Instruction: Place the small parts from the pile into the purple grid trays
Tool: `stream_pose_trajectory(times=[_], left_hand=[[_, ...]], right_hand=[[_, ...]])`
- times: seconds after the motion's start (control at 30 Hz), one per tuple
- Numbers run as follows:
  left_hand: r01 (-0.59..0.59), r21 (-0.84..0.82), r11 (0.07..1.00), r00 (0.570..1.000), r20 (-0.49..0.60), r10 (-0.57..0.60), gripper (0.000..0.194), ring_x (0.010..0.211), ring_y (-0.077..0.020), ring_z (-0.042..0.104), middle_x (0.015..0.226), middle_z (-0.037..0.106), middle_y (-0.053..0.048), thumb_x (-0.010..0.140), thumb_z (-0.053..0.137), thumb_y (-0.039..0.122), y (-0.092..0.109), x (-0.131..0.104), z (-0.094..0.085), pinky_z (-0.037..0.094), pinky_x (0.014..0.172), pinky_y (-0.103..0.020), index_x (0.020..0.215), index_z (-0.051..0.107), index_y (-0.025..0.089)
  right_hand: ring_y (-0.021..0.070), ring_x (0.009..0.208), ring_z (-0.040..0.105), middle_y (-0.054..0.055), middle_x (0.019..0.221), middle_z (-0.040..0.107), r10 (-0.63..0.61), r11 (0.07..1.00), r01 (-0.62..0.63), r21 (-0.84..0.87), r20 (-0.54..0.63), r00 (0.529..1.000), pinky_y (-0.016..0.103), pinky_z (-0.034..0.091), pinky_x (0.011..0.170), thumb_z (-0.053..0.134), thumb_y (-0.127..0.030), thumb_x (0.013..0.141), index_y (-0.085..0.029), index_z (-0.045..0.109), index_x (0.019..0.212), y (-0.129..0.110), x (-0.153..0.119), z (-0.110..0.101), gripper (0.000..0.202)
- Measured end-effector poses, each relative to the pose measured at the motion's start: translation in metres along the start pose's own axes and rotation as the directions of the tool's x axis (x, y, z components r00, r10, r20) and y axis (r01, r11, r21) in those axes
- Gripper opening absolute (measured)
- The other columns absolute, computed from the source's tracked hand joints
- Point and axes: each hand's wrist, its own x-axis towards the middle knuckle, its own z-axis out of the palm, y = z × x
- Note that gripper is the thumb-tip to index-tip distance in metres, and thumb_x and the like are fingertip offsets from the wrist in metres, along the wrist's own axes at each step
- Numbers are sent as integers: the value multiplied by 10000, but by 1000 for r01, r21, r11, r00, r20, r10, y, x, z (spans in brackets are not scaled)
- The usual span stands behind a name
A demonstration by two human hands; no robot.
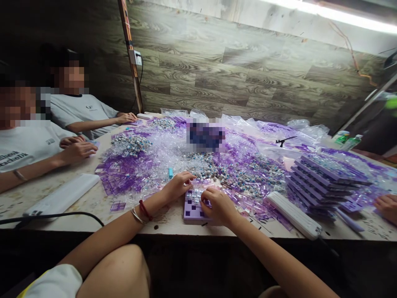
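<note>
Your tray [194,215] shows lavender, dotted with dark squares; your cord bracelet [145,210] is red; a small block [170,173] gleams turquoise; grey-brown wood grain patterns the wall [204,66].

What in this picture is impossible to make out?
All in the head view:
Right part of the purple tray: hidden by the right hand.
Anything pinched in the left hand: too small to tell.
Pixelated object beyond the tray: blurred into blocks.
Co-worker's hand at far right: cut off by the picture's edge.
</note>
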Motion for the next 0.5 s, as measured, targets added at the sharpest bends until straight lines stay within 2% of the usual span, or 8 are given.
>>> stream_pose_trajectory(times=[0.17, 0.5], left_hand=[[0, -3, 1000, 1000, -3, 0, 222, 864, -173, 594, 928, 632, -40, 789, 600, 58, 0, 0, 0, 480, 790, -291, 983, 641, 159], [11, -8, 1000, 1000, 13, -11, 222, 895, -181, 590, 954, 632, -51, 794, 597, 60, 0, 0, -1, 476, 822, -299, 990, 641, 156]], right_hand=[[142, 692, 554, 27, 777, 605, 19, 1000, -19, -1, 2, 1000, 236, 369, 612, 569, -175, 802, -191, 637, 780, 2, 1, -1, 74], [130, 684, 562, 25, 738, 610, 8, 988, -9, 154, 7, 1000, 223, 404, 640, 591, -120, 787, -168, 656, 742, 4, 2, -4, 92]])
